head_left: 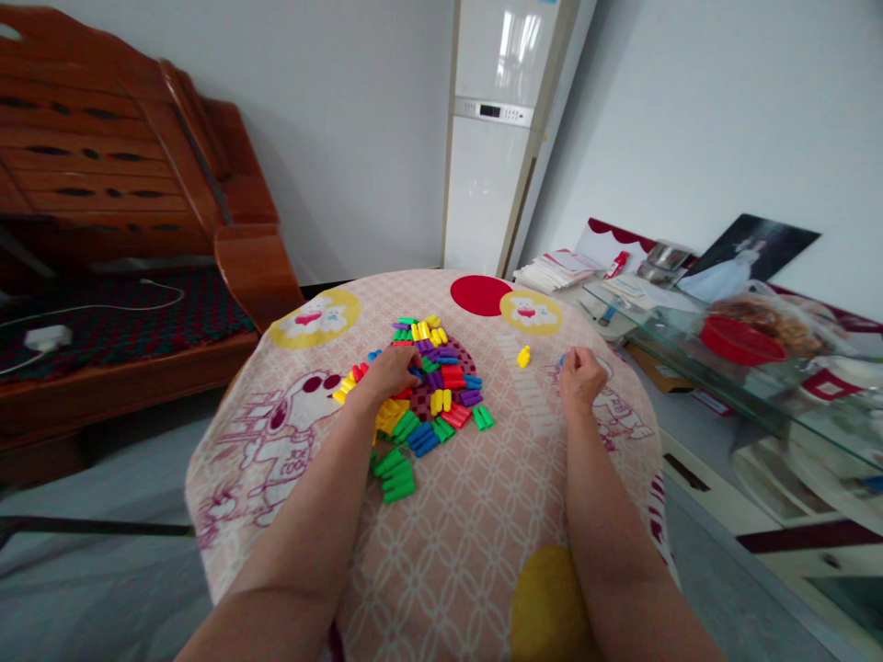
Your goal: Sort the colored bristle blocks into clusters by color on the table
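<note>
Green, yellow, red, blue and purple plastic pieces (426, 439) lie in a loose heap on the tabletop (448, 561), left of its middle, as the head view shows. They rest directly on the patterned cloth (483, 496), many side by side in short rows. The left hand (395, 371) reaches into the heap with its fingers bent down among the pieces; whether it grips one, I cannot tell. Well apart to the right, the right hand (583, 375) is closed, its fingertips pinching a small blue piece (562, 359) that is mostly hidden. Between the hands, nearer the right one, lies a yellow piece (523, 357).

Containers stand off to the right, on a glass shelf (680, 331) beside the tabletop. A red bowl (741, 342) sits against a clear plastic bag (773, 313), and brown contents, too blurred to name, show through the bag. Near them is a white tub (838, 379) with a red band; its inside cannot be seen. Farther back are shiny metal tins (666, 261), contents hidden.
</note>
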Demonstrator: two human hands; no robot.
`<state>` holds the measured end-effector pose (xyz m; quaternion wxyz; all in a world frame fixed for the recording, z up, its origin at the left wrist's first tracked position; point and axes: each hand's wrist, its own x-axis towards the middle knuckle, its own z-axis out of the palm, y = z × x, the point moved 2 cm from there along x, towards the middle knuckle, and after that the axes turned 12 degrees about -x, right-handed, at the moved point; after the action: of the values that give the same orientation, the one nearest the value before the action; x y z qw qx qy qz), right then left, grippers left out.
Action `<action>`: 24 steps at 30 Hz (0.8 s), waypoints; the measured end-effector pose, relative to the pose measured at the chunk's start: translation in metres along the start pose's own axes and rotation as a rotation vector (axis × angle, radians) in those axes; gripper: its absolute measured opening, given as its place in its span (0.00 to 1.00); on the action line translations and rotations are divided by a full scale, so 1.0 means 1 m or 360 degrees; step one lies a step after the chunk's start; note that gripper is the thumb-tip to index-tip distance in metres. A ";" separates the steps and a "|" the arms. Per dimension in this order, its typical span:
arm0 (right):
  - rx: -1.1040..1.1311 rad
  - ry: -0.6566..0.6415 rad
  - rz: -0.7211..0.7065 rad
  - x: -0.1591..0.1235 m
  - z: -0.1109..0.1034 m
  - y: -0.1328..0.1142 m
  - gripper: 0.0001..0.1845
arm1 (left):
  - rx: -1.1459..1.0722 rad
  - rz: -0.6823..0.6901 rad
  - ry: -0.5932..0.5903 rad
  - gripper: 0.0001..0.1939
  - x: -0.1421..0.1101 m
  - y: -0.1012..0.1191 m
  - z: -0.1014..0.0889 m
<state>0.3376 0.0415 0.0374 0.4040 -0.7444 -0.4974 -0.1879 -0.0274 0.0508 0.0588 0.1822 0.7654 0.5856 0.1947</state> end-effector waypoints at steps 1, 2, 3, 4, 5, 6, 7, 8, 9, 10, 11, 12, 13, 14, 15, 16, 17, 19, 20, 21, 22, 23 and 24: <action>0.0021 -0.0002 -0.0018 0.000 -0.001 -0.001 0.14 | -0.0024 0.0019 -0.0001 0.16 0.001 -0.002 -0.001; 0.0046 -0.0003 -0.0035 0.000 -0.002 -0.003 0.15 | -0.0047 0.0035 -0.0003 0.15 0.001 -0.004 -0.002; 0.0074 -0.0006 -0.0051 0.000 -0.003 -0.004 0.15 | -0.0072 0.0040 -0.0003 0.15 0.002 -0.006 -0.003; 0.0103 -0.0014 -0.0062 0.000 -0.003 -0.006 0.15 | -0.0103 0.0036 0.0000 0.14 0.002 -0.007 -0.005; 0.0136 -0.0032 -0.0066 0.000 -0.004 -0.007 0.15 | -0.0142 0.0027 0.0010 0.14 0.002 -0.009 -0.007; 0.0175 -0.0060 -0.0065 0.001 -0.004 -0.009 0.14 | -0.0192 0.0015 0.0025 0.13 0.002 -0.010 -0.009; 0.0221 -0.0098 -0.0064 0.001 -0.005 -0.011 0.14 | -0.0253 0.0008 0.0049 0.13 0.001 -0.010 -0.011; 0.0272 -0.0145 -0.0066 0.001 -0.004 -0.014 0.14 | -0.0321 0.0007 0.0080 0.13 0.001 -0.010 -0.014; 0.0331 -0.0196 -0.0074 0.001 -0.004 -0.017 0.14 | -0.0391 0.0009 0.0113 0.13 0.001 -0.009 -0.016; 0.0399 -0.0255 -0.0086 0.000 -0.004 -0.021 0.15 | -0.0464 0.0016 0.0146 0.13 0.000 -0.007 -0.018; 0.0480 -0.0328 -0.0100 -0.002 -0.003 -0.026 0.15 | -0.0537 0.0023 0.0175 0.14 0.000 -0.005 -0.019; 0.0571 -0.0418 -0.0110 -0.004 -0.003 -0.031 0.16 | -0.0610 0.0030 0.0199 0.14 0.001 -0.003 -0.020; 0.0674 -0.0536 -0.0122 -0.007 -0.003 -0.038 0.17 | -0.0684 0.0040 0.0215 0.15 0.001 0.000 -0.020; 0.0784 -0.0676 -0.0133 -0.011 -0.003 -0.045 0.17 | -0.0759 0.0054 0.0220 0.15 0.002 0.003 -0.019; 0.0895 -0.0829 -0.0144 -0.016 -0.003 -0.054 0.18 | -0.0831 0.0074 0.0215 0.16 0.002 0.007 -0.017; 0.1001 -0.0987 -0.0159 -0.021 -0.004 -0.063 0.18 | -0.0898 0.0099 0.0203 0.16 0.003 0.011 -0.014; 0.1097 -0.1132 -0.0177 -0.027 -0.004 -0.072 0.19 | -0.0956 0.0128 0.0184 0.16 0.004 0.016 -0.011; 0.1260 -0.1361 -0.0218 -0.038 -0.007 -0.090 0.22 | -0.1046 0.0192 0.0133 0.16 0.005 0.027 -0.002; 0.1320 -0.1440 -0.0232 -0.042 -0.007 -0.098 0.23 | -0.1076 0.0226 0.0109 0.16 0.005 0.033 0.002; 0.1361 -0.1505 -0.0245 -0.046 -0.008 -0.104 0.23 | -0.1095 0.0258 0.0091 0.16 0.005 0.038 0.006; 0.1387 -0.1552 -0.0249 -0.050 -0.008 -0.109 0.22 | -0.1097 0.0284 0.0076 0.15 0.005 0.043 0.009; 0.1402 -0.1585 -0.0242 -0.052 -0.008 -0.113 0.21 | -0.1079 0.0305 0.0060 0.15 0.004 0.047 0.012; 0.1407 -0.1610 -0.0227 -0.054 -0.007 -0.114 0.20 | -0.1042 0.0320 0.0044 0.15 0.004 0.050 0.014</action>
<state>0.2129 0.0245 0.0522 0.3744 -0.4707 -0.7034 0.3788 0.0221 0.0412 0.0726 0.3901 0.7176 0.4160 0.3998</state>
